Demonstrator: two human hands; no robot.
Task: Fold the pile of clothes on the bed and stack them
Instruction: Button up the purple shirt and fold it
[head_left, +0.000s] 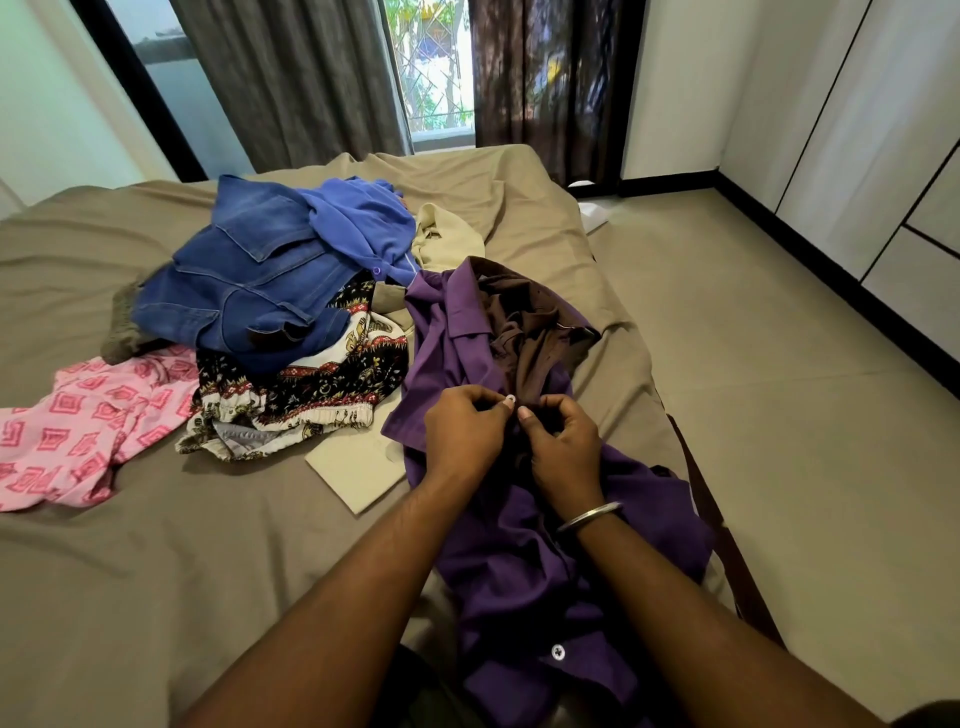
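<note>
Pink garment (78, 431) cut off left.

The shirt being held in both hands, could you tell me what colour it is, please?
The shirt is purple with white buttons, seen in the head view.

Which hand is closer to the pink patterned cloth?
Left. The left hand, pinching a small white button on the purple shirt, is on the side toward the pink patterned cloth. The right hand sits just beyond it, farther away.
</note>
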